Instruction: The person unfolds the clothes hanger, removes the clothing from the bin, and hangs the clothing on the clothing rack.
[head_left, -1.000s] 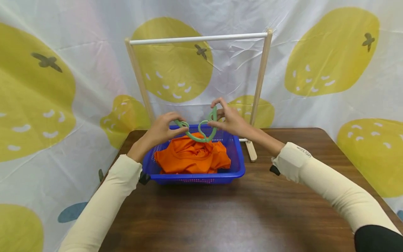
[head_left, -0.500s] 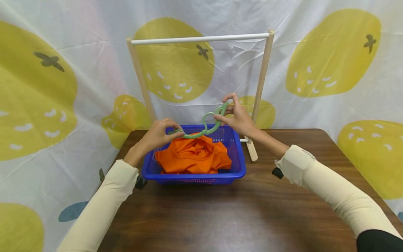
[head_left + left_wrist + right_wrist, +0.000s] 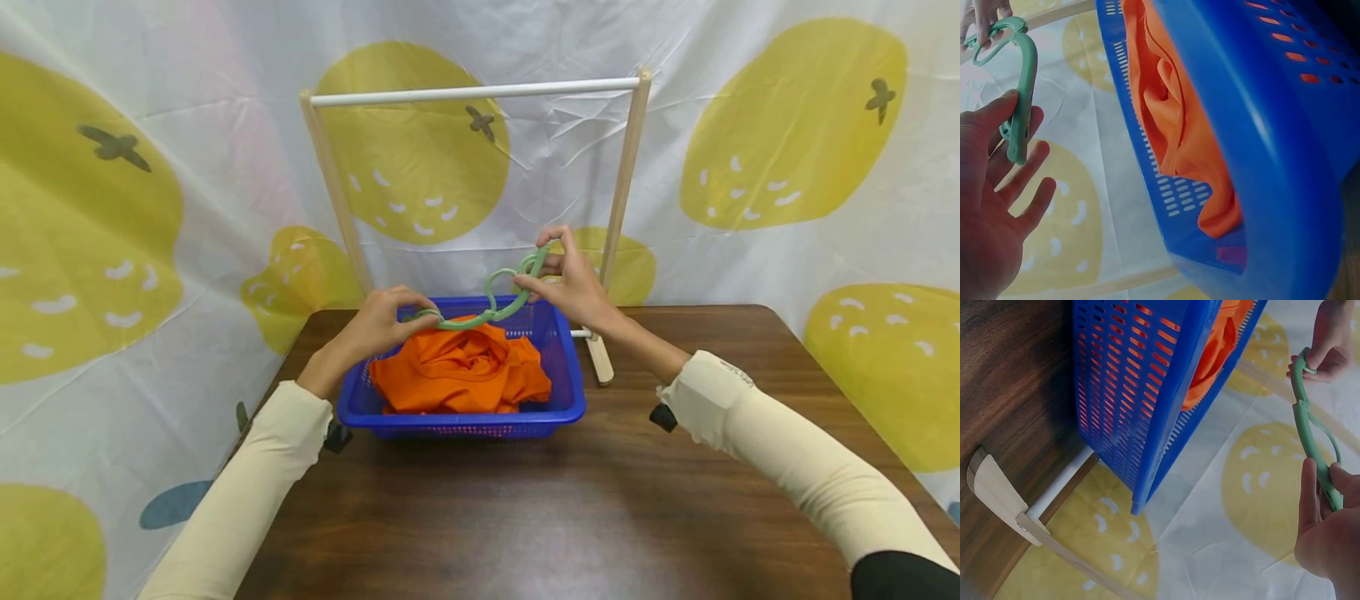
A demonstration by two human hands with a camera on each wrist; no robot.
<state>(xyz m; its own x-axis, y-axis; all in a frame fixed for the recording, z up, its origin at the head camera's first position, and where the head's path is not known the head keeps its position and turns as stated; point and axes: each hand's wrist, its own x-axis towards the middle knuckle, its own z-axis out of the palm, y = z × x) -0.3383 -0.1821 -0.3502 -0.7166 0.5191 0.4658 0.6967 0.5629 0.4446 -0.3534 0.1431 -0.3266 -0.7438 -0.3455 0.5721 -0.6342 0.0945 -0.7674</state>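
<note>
A green folding clothes hanger (image 3: pixel 465 324) is held in the air over the back part of a blue basket (image 3: pixel 465 421). My left hand (image 3: pixel 384 320) pinches one arm of it between thumb and fingers; in the left wrist view the ring and little fingers stick out free. The other arm, angled up to the right, is gripped by my right hand (image 3: pixel 573 287). A hinge (image 3: pixel 1303 406) joins the two arms at the middle, and they spread into a wide, shallow bend. Below lies a crumpled orange garment (image 3: pixel 450 379) inside the basket.
Behind the basket stands a rack with wooden posts (image 3: pixel 626 175) and a white top bar (image 3: pixel 480 91). One wooden foot (image 3: pixel 599 360) shows right of the basket on the brown table (image 3: pixel 510 508). A fruit-patterned curtain (image 3: pixel 570 42) hangs at the back and sides.
The hanger was bent in a deep V and is now spread wider. My right hand has moved right with its arm; the left hand tilted its arm flatter. The last half second shows little movement.
</note>
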